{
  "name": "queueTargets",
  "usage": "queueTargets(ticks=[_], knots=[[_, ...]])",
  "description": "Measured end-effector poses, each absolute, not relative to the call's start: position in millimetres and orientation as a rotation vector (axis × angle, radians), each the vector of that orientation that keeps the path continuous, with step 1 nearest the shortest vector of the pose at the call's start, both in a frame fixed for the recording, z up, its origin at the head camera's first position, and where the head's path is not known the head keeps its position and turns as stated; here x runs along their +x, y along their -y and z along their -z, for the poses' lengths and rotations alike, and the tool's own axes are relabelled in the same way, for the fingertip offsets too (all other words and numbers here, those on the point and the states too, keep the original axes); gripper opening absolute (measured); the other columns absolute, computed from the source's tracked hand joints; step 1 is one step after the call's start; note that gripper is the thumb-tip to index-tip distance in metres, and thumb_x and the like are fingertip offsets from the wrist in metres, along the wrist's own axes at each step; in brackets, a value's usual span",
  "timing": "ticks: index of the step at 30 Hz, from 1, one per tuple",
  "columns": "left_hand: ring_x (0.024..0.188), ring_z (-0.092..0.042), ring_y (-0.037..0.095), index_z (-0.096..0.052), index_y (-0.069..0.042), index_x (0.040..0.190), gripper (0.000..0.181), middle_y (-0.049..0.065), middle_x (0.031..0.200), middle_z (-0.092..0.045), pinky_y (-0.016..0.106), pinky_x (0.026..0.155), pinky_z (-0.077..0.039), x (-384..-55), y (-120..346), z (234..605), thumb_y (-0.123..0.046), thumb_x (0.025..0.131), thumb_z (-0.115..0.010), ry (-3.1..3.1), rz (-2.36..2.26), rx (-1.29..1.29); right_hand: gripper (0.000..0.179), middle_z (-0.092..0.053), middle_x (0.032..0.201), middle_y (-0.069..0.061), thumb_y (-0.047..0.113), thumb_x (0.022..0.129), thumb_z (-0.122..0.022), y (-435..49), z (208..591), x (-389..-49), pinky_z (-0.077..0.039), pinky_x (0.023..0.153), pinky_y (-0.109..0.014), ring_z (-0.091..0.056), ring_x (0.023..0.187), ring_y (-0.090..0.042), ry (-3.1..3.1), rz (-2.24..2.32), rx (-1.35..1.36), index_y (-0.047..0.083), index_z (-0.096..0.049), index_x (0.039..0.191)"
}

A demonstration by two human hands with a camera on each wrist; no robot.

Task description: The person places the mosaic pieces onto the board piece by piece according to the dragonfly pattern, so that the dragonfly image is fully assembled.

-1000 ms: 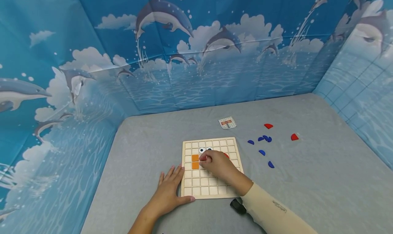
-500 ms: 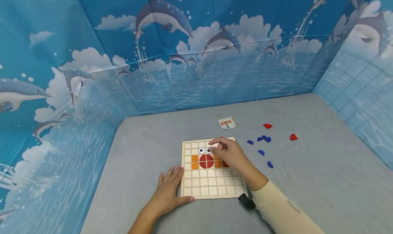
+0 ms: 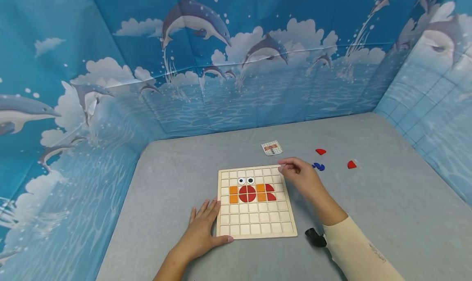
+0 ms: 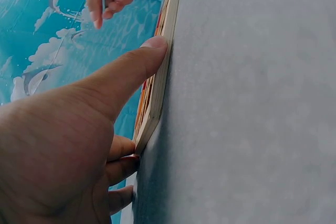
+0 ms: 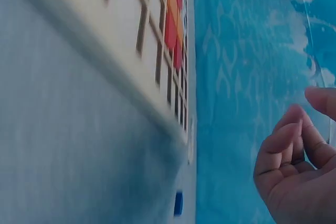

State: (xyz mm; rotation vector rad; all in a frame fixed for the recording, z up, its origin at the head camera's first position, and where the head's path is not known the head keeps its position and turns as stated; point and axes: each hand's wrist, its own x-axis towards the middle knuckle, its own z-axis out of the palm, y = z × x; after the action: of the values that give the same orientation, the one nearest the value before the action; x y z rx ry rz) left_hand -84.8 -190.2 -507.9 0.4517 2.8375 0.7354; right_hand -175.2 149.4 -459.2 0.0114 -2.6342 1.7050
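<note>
A square wooden grid board [image 3: 258,235] lies on the grey surface. On it, two white eye pieces [image 3: 246,181] sit above a disc of red quarter pieces [image 3: 247,193]. Orange squares [image 3: 233,194] flank the disc, with red quarter pieces [image 3: 271,196] at the right end. My left hand [image 3: 203,232] rests at the board's near left corner, fingertips on its left side and thumb on the near edge [image 4: 63,114]. Above the far right corner hovers my right hand [image 3: 302,177]. Its fingers are loosely bent, thumb apart, and nothing shows between them [image 5: 299,166].
A small printed pattern card [image 3: 272,148] lies beyond the board. To the right are blue half-round pieces [image 3: 319,166], partly hidden by my right hand, and two red quarter pieces [image 3: 352,164]. A dolphin-print cloth [image 3: 236,96] hangs behind. A black device [image 3: 316,237] sits at my right wrist.
My right hand has lifted off the pieces on the board and moved right and away, uncovering the red disc. It now covers several blue pieces. The left hand and board stay put.
</note>
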Motion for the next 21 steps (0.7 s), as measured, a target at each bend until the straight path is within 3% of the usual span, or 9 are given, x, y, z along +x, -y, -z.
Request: queueTargets(ticks=[7, 21], knots=[[0.157, -0.017, 0.036, -0.031, -0.012, 0.16, 0.113, 0.007, 0.167, -0.029, 0.07, 0.121, -0.005, -86, 191, 508, -0.067, 0.074, -0.078, -2.829, -0.733, 0.453, 0.037, -0.064, 0.114, -0.01, 0.036, 0.102, -0.059, -191, 459, -181, -0.052, 0.076, -0.021, -0.058, 0.095, -0.018, 2.673, -1.572, -0.137, 0.012, -0.065, 0.129], [0.157, -0.017, 0.037, -0.031, -0.011, 0.16, 0.113, 0.008, 0.167, -0.029, 0.07, 0.121, -0.005, -86, 191, 508, -0.067, 0.074, -0.078, -2.831, -0.725, 0.45, 0.054, -0.059, 0.125, -0.015, 0.044, 0.102, -0.054, -272, 469, -193, -0.053, 0.07, -0.023, -0.06, 0.102, -0.028, 2.787, -1.415, -0.293, 0.006, -0.055, 0.14]])
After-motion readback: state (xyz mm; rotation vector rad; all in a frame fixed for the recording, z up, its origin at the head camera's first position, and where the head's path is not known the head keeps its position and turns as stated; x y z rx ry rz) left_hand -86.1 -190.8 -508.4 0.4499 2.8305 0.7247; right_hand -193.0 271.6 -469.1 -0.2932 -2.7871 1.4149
